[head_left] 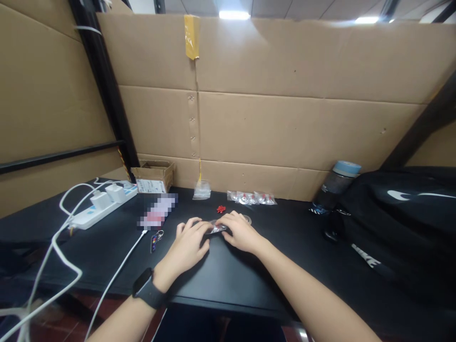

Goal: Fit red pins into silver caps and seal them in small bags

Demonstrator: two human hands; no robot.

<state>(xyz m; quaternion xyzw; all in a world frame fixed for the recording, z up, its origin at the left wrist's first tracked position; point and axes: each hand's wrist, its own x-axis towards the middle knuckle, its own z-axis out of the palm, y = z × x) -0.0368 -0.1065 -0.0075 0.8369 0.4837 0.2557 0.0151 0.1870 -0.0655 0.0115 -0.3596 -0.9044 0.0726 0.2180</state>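
Observation:
A small clear plastic bag [216, 229] with something red and shiny in it lies between my hands on the black table. My left hand [190, 242], with a dark smartwatch at the wrist, pinches its left side. From the right, my right hand [240, 230] grips the other side; its fingers hide part of the bag. A round, clear-edged item [247, 219] peeks out behind my right hand. Just beyond my fingers sits a little heap of red pieces [221, 209]. Farther back lies a row of small clear packets [251, 198] with round silvery and red contents.
Left are a white power strip [103, 207] with cables, a blurred-out phone [158, 211], a keychain [155, 241] and a cardboard box [154, 175]. Clear bags [202, 190] lie near the cardboard wall [263, 128]. A bottle [333, 187] and black bag [402, 228] stand right.

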